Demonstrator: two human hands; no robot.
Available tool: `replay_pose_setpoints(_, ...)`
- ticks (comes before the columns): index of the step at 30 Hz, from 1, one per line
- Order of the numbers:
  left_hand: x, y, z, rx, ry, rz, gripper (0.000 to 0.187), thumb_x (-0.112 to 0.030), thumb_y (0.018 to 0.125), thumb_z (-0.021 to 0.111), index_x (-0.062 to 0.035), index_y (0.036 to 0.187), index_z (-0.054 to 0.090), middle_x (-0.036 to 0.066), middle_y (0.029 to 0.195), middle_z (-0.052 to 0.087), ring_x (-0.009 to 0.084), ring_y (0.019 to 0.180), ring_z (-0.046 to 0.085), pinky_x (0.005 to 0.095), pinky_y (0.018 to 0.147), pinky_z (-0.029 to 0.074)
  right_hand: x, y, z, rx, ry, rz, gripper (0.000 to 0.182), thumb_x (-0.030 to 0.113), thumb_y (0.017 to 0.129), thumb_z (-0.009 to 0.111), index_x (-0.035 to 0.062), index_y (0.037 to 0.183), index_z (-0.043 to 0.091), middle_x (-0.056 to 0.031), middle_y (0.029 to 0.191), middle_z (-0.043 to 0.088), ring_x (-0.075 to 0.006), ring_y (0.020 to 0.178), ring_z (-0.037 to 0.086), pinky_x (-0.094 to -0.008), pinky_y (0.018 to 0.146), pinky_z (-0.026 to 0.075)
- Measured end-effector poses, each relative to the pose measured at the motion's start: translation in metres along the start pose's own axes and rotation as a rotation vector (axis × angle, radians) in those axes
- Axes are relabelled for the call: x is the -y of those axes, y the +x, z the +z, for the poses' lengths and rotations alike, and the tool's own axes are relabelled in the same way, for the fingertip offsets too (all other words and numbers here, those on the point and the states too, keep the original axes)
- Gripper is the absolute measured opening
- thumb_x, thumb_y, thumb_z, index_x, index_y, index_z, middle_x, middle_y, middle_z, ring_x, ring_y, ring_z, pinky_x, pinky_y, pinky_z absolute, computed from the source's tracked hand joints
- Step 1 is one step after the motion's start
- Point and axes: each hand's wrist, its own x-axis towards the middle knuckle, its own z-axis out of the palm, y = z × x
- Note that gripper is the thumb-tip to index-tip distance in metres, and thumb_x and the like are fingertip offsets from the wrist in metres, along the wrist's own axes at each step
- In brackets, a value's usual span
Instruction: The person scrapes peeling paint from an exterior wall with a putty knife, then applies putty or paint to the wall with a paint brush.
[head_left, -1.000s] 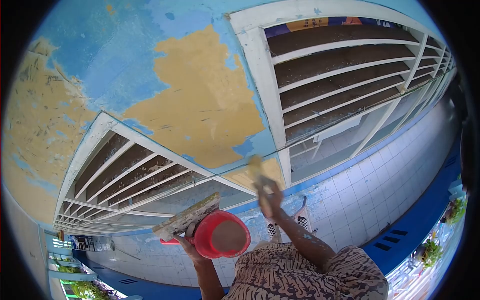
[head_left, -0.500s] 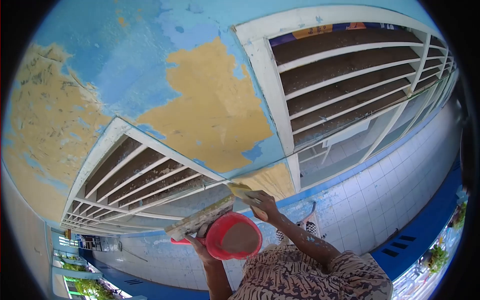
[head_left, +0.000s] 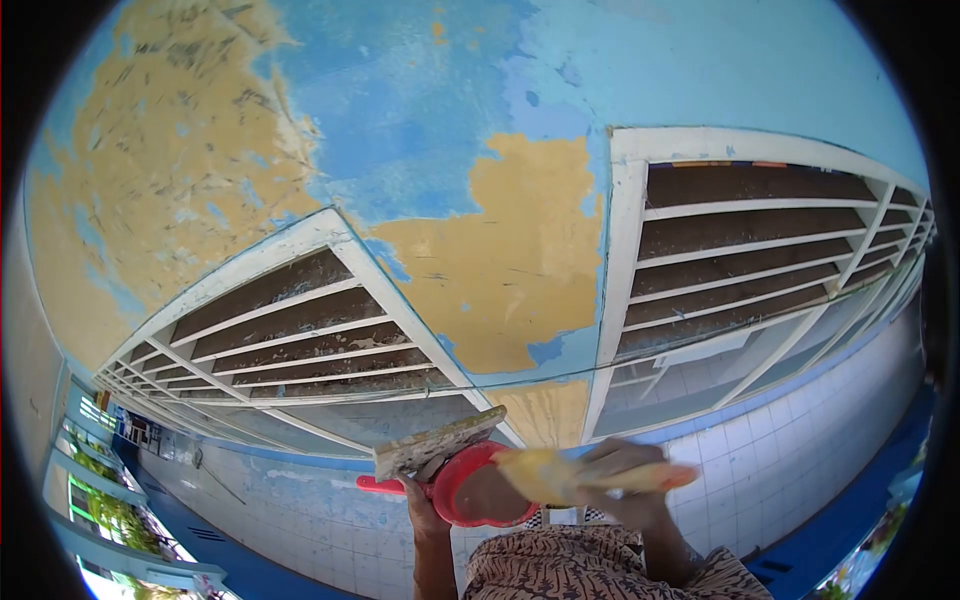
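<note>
My left hand [head_left: 424, 508] is closed around a red plastic dipper [head_left: 446, 468] by its handle side. Greyish-brown paste or liquid [head_left: 488, 496] fills much of the dipper. Against its rim, the same hand keeps a wide, paint-crusted scraper [head_left: 438, 442] tilted up to the right. My right hand [head_left: 632, 478], smeared by motion, grips a paintbrush [head_left: 540, 474] with a yellowish head and an orange-tipped handle. The brush head points left and overlaps the dipper's right rim in this view.
Ahead is a wall with peeling light-blue paint [head_left: 410, 130] and bare tan patches [head_left: 500, 275]. White slatted window frames [head_left: 625, 225] stand on both sides of a narrow pillar [head_left: 555, 410]. White tiles [head_left: 310, 505] cover the lower wall, above a blue floor [head_left: 270, 560].
My right hand has brought the paintbrush down from the pillar to the dipper's right edge. The view has shifted, so the wall and windows sit lower and further right.
</note>
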Motion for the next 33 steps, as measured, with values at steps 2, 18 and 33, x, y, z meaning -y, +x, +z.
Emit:
replay_pose_setpoints(2,0.004,0.006,-0.001,0.103,-0.005,-0.079,0.089,-0.071,0.092,0.036,0.0075,0.130,0.050,0.021,0.132,0.055,0.0326,0.119,0.054,0.0458,0.105,0.043,0.008,0.010,0.029,0.206,-0.255,-0.051,0.022,-0.002,0.075,0.074,0.0062,0.096,0.073,-0.0076,0.088,0.071,-0.0224,0.075,0.069,-0.0294,0.063,0.056)
replay_pose_setpoints(18,0.033,0.002,0.047,0.374,0.050,-0.306,0.077,-0.059,0.095,0.042,0.0062,0.135,0.043,0.021,0.130,0.056,0.0304,0.120,0.057,0.0437,0.102,0.046,-0.025,0.028,-0.018,0.261,-0.711,0.106,0.044,0.025,0.078,0.076,0.0082,0.117,0.067,-0.0171,0.106,0.067,-0.0373,0.098,0.064,-0.0432,0.084,0.052)
replay_pose_setpoints(33,0.033,0.015,0.025,0.421,-0.287,-0.018,0.061,-0.053,0.102,0.028,-0.0084,0.081,0.063,0.012,0.109,0.066,0.0329,0.122,0.054,0.0485,0.108,0.038,-0.051,0.022,-0.071,-0.646,-0.008,0.389,0.033,0.008,0.079,0.073,-0.0065,0.107,0.061,-0.0104,0.094,0.064,-0.0206,0.083,0.062,-0.0346,0.077,0.051)
